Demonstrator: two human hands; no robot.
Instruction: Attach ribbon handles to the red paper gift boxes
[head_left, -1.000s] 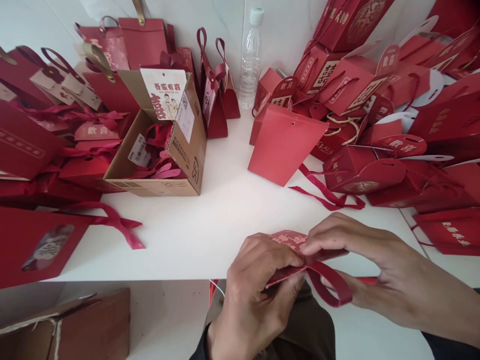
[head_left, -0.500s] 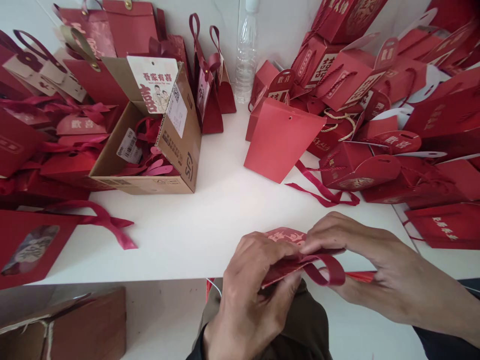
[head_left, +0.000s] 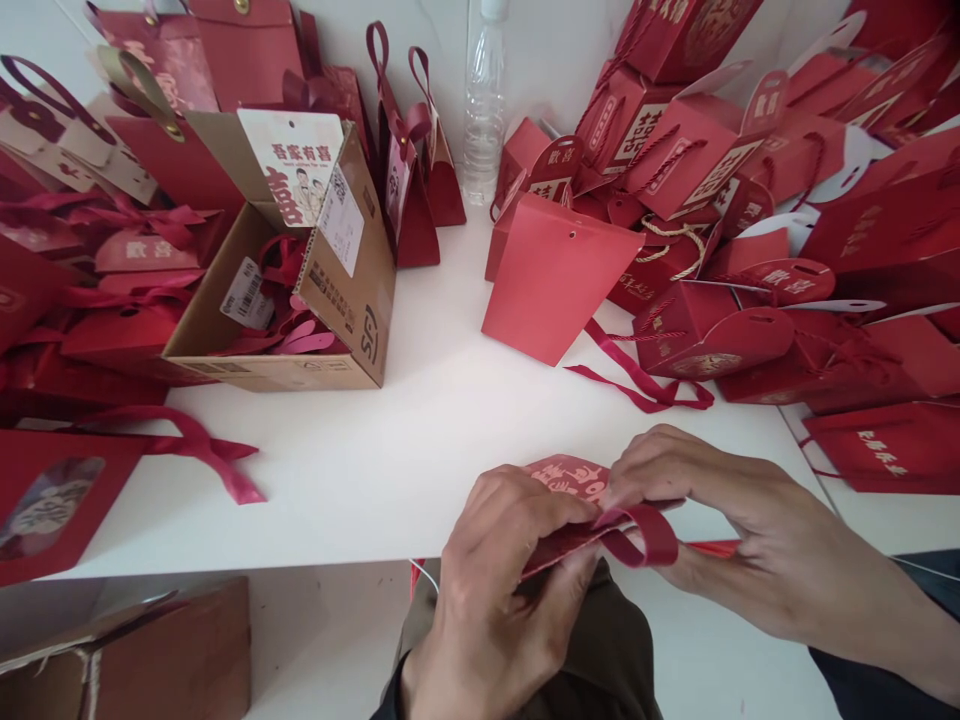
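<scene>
Over the table's front edge, both hands hold a dark red gift box point(head_left: 566, 475) with pale pink printed figures and a ribbon loop handle point(head_left: 660, 538). My left hand point(head_left: 506, 570) grips its left side, thumb below and fingers on top, closed. My right hand point(head_left: 712, 510) is closed on the right side near the base of the loop, its thumb under the ribbon. The fingertips hide where the loop meets the box. Beyond the hands a plain red card box point(head_left: 559, 280) leans on the table, with a loose red ribbon point(head_left: 649, 385) beside it.
An open cardboard carton point(head_left: 352, 310) with red ribbon pieces and a printed card stands at left. Behind it are red gift bags point(head_left: 247, 55); a clear plastic bottle point(head_left: 484, 110) stands by the wall. Many red boxes point(head_left: 709, 330) crowd the right. A brown box point(head_left: 172, 650) sits below.
The view has shifted slightly, so the table's things appear a little further left. Both hands keep their grip on the gift box, with only slight finger movement near the loop.
</scene>
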